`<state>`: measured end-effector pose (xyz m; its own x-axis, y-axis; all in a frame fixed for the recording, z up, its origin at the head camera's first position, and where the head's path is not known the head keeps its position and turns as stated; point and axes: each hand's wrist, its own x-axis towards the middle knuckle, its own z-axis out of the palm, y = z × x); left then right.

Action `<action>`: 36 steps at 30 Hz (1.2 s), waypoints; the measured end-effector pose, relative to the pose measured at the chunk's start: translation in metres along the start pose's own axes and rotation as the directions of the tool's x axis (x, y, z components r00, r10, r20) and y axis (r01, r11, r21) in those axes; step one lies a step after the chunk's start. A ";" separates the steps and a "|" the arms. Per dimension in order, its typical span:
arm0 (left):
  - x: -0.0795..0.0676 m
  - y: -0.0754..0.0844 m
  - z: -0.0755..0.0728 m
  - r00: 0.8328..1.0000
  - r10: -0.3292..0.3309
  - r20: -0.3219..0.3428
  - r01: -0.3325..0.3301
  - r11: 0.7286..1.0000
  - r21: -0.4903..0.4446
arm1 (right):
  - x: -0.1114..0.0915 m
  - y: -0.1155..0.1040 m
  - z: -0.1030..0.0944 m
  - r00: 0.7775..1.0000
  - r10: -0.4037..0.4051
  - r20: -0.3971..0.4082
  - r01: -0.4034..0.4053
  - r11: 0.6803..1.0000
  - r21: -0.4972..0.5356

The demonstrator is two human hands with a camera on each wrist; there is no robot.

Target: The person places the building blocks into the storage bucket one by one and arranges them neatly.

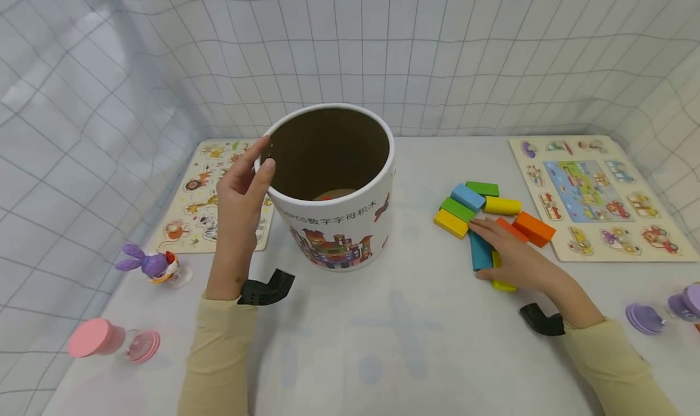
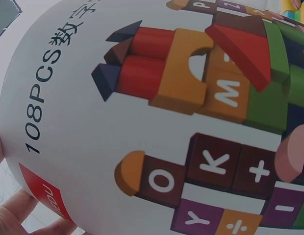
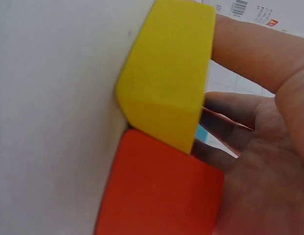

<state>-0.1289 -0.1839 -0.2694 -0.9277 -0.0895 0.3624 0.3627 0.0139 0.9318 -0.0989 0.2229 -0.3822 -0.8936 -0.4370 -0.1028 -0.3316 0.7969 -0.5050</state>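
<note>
The left hand [image 1: 240, 188] pinches the rim of the white tub [image 1: 350, 221], thumb and fingers closed over its edge; the tub stands mid-tabletop [image 1: 404, 343], its contents mostly hidden. The right hand [image 1: 519, 261] lies flat with fingers nearly straight over the coloured blocks [image 1: 481, 212], covering several; its grasp is unclear.

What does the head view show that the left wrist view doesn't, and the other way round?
Only the head view shows the tub's open brown inside, the right hand laid on the loose blocks, two puzzle boards, a purple toy and pink cups. Only the left wrist view shows the print up close: "108PCS" and lettered blocks. Both show the white tub with the left hand gripping its rim; in the wrist view only fingertips show.
</note>
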 end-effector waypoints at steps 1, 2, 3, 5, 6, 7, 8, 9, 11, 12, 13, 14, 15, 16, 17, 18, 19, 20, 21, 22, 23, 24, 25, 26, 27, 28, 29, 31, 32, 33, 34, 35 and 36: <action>0.000 0.000 0.000 1.000 -0.001 0.001 0.001 1.000 0.003 | 0.000 0.000 0.000 1.000 -0.002 -0.004 0.002 1.000 -0.007; 0.000 0.001 0.000 1.000 -0.002 0.001 0.002 1.000 0.002 | 0.000 0.001 0.000 1.000 -0.005 -0.009 0.005 1.000 -0.013; 0.000 0.001 0.000 1.000 -0.001 0.003 0.001 1.000 0.003 | 0.000 0.001 0.000 1.000 -0.007 -0.011 0.006 1.000 -0.018; 0.000 0.001 0.000 1.000 0.003 0.004 -0.003 1.000 0.001 | 0.000 0.001 0.000 1.000 -0.008 -0.008 0.008 1.000 -0.018; 0.000 0.001 0.000 1.000 0.004 0.004 -0.004 1.000 0.000 | 0.000 0.000 0.000 1.000 -0.007 -0.006 0.006 1.000 -0.019; 0.000 0.001 0.000 1.000 0.006 0.003 -0.006 1.000 -0.002 | 0.000 0.000 0.000 1.000 -0.004 -0.002 0.004 1.000 -0.020; 0.000 0.001 0.000 1.000 0.008 0.002 -0.008 1.000 -0.005 | 0.000 -0.001 0.000 1.000 -0.001 0.002 0.001 1.000 -0.022; 0.000 0.001 -0.001 1.000 0.011 0.001 -0.011 1.000 -0.004 | 0.000 -0.001 0.000 1.000 0.002 0.007 -0.002 1.000 -0.025; 0.001 0.001 -0.001 1.000 0.015 0.000 -0.015 1.000 -0.004 | 0.001 -0.002 0.000 1.000 0.012 0.010 -0.012 1.000 -0.027; 0.001 0.001 -0.001 1.000 0.015 0.000 -0.015 1.000 -0.002 | 0.001 -0.003 0.000 1.000 0.017 0.009 -0.017 0.999 -0.027; 0.001 0.001 -0.001 1.000 0.016 0.002 -0.016 1.000 0.001 | 0.001 -0.002 0.000 1.000 0.020 0.008 -0.020 0.999 -0.025; 0.001 0.001 -0.001 1.000 0.015 0.004 -0.015 1.000 0.005 | 0.001 -0.002 -0.001 1.000 0.022 0.004 -0.022 0.999 -0.023; 0.001 0.001 -0.001 1.000 0.015 0.007 -0.015 1.000 0.007 | 0.000 -0.002 -0.001 1.000 0.025 0.000 -0.025 1.000 -0.013; 0.000 0.001 -0.002 1.000 0.013 0.009 -0.013 1.000 0.011 | -0.001 -0.002 -0.002 1.000 0.026 -0.003 -0.026 1.000 0.001; 0.000 0.001 -0.002 1.000 0.009 0.010 -0.009 1.000 0.014 | -0.002 -0.002 -0.003 1.000 0.025 -0.006 -0.025 1.000 0.018; 0.000 0.001 -0.001 1.000 0.008 0.011 -0.008 1.000 0.016 | -0.003 -0.003 -0.004 1.000 0.019 -0.008 -0.019 0.999 0.046; 0.000 0.001 -0.001 1.000 0.007 0.012 -0.007 1.000 0.016 | -0.005 -0.004 -0.006 1.000 0.007 -0.012 -0.005 0.996 0.084; -0.001 0.000 -0.001 1.000 0.007 0.012 -0.008 1.000 0.016 | -0.006 -0.006 -0.010 1.000 -0.006 -0.013 0.008 0.992 0.128; 0.000 0.000 -0.001 1.000 0.013 0.012 -0.013 1.000 0.017 | -0.007 -0.009 -0.013 0.999 -0.032 -0.021 0.035 0.982 0.186; 0.000 0.000 -0.001 1.000 0.015 0.011 -0.015 1.000 0.019 | -0.008 -0.012 -0.018 0.997 -0.072 -0.030 0.077 0.964 0.254; 0.000 0.000 -0.001 1.000 0.019 0.011 -0.019 1.000 0.016 | -0.008 -0.017 -0.023 0.991 -0.128 -0.048 0.137 0.934 0.331; 0.000 0.000 -0.001 1.000 0.021 0.010 -0.021 1.000 0.013 | -0.007 -0.024 -0.029 0.978 -0.195 -0.070 0.206 0.886 0.415; 0.000 0.000 -0.001 1.000 0.021 0.009 -0.022 1.000 0.013 | -0.004 -0.032 -0.036 0.958 -0.270 -0.097 0.281 0.815 0.506; 0.000 -0.001 -0.001 1.000 0.023 0.009 -0.024 1.000 0.012 | 0.000 -0.041 -0.043 0.927 -0.351 -0.130 0.358 0.730 0.582; 0.000 -0.001 -0.002 1.000 0.026 0.008 -0.027 1.000 0.012 | 0.004 -0.051 -0.050 0.887 -0.429 -0.168 0.427 0.628 0.650; 0.000 -0.001 -0.002 1.000 0.025 0.008 -0.026 1.000 0.011 | 0.009 -0.063 -0.057 0.848 -0.490 -0.201 0.473 0.530 0.704; 0.000 -0.001 -0.002 1.000 0.026 0.008 -0.026 1.000 0.012 | 0.014 -0.077 -0.065 0.820 -0.524 -0.230 0.497 0.453 0.740; 0.000 -0.001 -0.002 1.000 0.028 0.010 -0.029 0.999 0.017 | 0.021 -0.107 -0.080 0.817 -0.513 -0.263 0.492 0.385 0.781; 0.000 -0.001 -0.002 1.000 0.028 0.012 -0.028 1.000 0.014 | 0.026 -0.121 -0.086 0.815 -0.508 -0.279 0.501 0.376 0.780; 0.000 -0.001 -0.002 1.000 0.026 0.013 -0.027 1.000 0.015 | 0.031 -0.136 -0.093 0.831 -0.482 -0.278 0.488 0.391 0.780; 0.000 -0.001 -0.002 1.000 0.026 0.014 -0.026 1.000 0.015 | 0.037 -0.148 -0.099 0.847 -0.459 -0.268 0.473 0.421 0.774; -0.001 -0.001 -0.002 1.000 0.027 0.014 -0.027 1.000 0.017 | 0.045 -0.159 -0.104 0.859 -0.445 -0.253 0.458 0.450 0.767; -0.001 -0.001 -0.001 1.000 0.027 0.013 -0.027 0.999 0.017 | 0.053 -0.168 -0.108 0.865 -0.445 -0.232 0.449 0.478 0.755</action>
<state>-0.1282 -0.1853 -0.2709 -0.9188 -0.0757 0.3874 0.3859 0.0334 0.9219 -0.1236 0.1106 -0.2099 -0.6958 -0.6354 0.3349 -0.3306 -0.1305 -0.9347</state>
